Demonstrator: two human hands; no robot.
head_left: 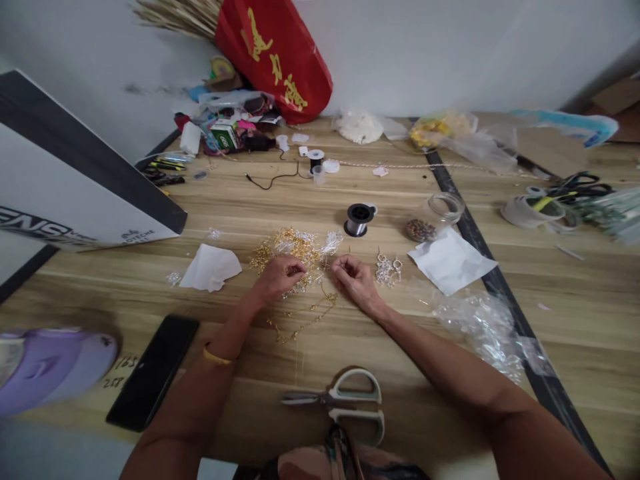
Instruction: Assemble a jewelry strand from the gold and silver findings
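My left hand [278,276] is curled in a pinch at the near edge of a heap of gold and silver beads and wire pieces [294,245] on the wooden table [310,200]. My right hand [354,278] is also pinched, a little to the right, fingertips facing the left hand. A thin gold chain or beaded strand [305,320] trails from between the hands toward me. What the fingers pinch is too small to name. A yellow band sits on my left wrist.
White-handled scissors [345,403] lie near my body. A black phone [153,371], white tissue [210,267], wire spool [358,219], silver hooks [387,270], bead dish [421,230], white paper [450,260], crumpled plastic [480,327]. Red bag [277,53] and clutter at the back.
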